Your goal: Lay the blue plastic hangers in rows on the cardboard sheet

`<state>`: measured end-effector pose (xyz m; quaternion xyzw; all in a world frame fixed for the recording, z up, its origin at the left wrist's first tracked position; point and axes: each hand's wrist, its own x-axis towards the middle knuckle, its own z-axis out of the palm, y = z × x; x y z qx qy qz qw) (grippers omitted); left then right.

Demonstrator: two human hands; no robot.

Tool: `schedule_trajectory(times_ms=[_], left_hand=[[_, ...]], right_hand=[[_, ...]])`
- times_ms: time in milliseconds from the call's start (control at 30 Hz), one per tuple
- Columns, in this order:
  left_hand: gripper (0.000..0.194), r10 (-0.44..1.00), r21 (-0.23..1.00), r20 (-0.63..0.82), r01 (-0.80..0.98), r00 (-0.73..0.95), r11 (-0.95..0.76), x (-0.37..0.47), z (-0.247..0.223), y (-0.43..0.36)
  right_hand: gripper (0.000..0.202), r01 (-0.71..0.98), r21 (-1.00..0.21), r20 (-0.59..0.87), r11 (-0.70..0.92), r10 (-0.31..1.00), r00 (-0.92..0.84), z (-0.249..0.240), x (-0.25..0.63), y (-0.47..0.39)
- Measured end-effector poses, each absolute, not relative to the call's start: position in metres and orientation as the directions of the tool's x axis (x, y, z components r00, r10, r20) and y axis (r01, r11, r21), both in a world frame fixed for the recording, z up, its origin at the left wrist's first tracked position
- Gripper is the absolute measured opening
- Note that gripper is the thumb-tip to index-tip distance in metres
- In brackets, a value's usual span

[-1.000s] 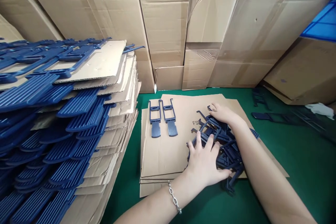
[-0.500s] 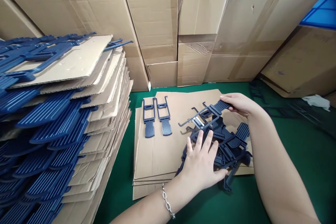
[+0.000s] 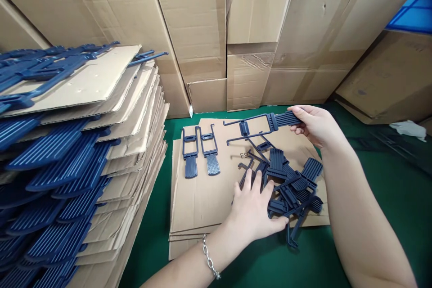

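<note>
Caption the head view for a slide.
Right hand holds a blue frame by its ribbed end, left hand over a jumbled pile.

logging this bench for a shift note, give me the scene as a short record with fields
right hand: grips a blue frame by its ribbed end
left hand: fingers spread over the jumbled pile
laid out: two frames side by side on cardboard sheets
far left: tall stack, cardboard layered with blue parts
surface: green table
</note>
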<state>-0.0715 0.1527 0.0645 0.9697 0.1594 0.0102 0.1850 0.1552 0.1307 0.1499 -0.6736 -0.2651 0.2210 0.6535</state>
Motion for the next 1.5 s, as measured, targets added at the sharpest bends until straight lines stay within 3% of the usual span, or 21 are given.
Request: schedule_trajectory(times_ms=[67,133,200,267,400,533,700,833,1100,1200,1333,1400,1500], left_hand=[[0.079,0.319,0.351,-0.03,0.309,0.947,-0.884,-0.071,0.064,0.153],[0.079,0.323,0.347,-0.019,0.309,0.946,-0.886,-0.07,0.062,0.153],[0.079,0.32,0.348,-0.003,0.301,0.947,-0.888,-0.07,0.061,0.153],[0.078,0.306,0.355,0.006,0.284,0.952,-0.891,-0.07,0.06,0.154],[0.076,0.267,0.361,0.023,0.241,0.963,-0.901,-0.071,0.062,0.155],[0.072,0.259,0.354,0.077,0.216,0.963,-0.91,-0.071,0.066,0.155],[0.073,0.238,0.381,0.115,0.178,0.964,-0.907,-0.072,0.066,0.153],[0.077,0.235,0.419,0.136,0.159,0.962,-0.894,-0.073,0.068,0.153],[0.054,0.224,0.496,0.164,0.116,0.961,-0.861,-0.073,0.075,0.152],[0.049,0.209,0.499,0.157,0.105,0.965,-0.86,-0.073,0.074,0.152],[0.054,0.21,0.482,0.172,0.104,0.962,-0.87,-0.073,0.073,0.152],[0.055,0.209,0.483,0.17,0.104,0.963,-0.869,-0.073,0.074,0.152],[0.049,0.199,0.513,0.158,0.092,0.967,-0.853,-0.073,0.076,0.153]], right_hand=[[0.032,0.205,-0.979,0.155,-0.007,0.629,0.761,0.15,0.141,0.137],[0.035,0.457,-0.887,0.334,-0.061,0.597,0.729,0.147,0.125,0.144],[0.03,0.733,-0.67,0.531,-0.118,0.614,0.584,0.143,0.107,0.152],[0.028,0.885,-0.448,0.589,-0.126,0.704,0.398,0.137,0.09,0.16],[0.03,0.954,-0.265,0.336,-0.143,0.913,0.231,0.123,0.064,0.171],[0.032,0.981,-0.123,0.112,-0.153,0.98,0.167,0.111,0.051,0.174],[0.041,0.983,-0.075,0.081,-0.166,0.982,0.172,0.096,0.047,0.174],[0.02,0.981,-0.038,-0.032,-0.192,0.981,0.191,0.092,0.041,0.174],[0.021,0.982,-0.022,-0.157,-0.188,0.971,0.183,0.09,0.024,0.174],[0.022,0.979,-0.017,-0.133,-0.202,0.971,0.198,0.089,0.02,0.174],[0.036,0.969,-0.03,-0.026,-0.246,0.969,0.245,0.086,0.018,0.173],[0.048,0.964,-0.036,-0.088,-0.262,0.962,0.259,0.085,0.018,0.173],[0.049,0.961,-0.023,-0.19,-0.275,0.945,0.266,0.087,0.017,0.171]])
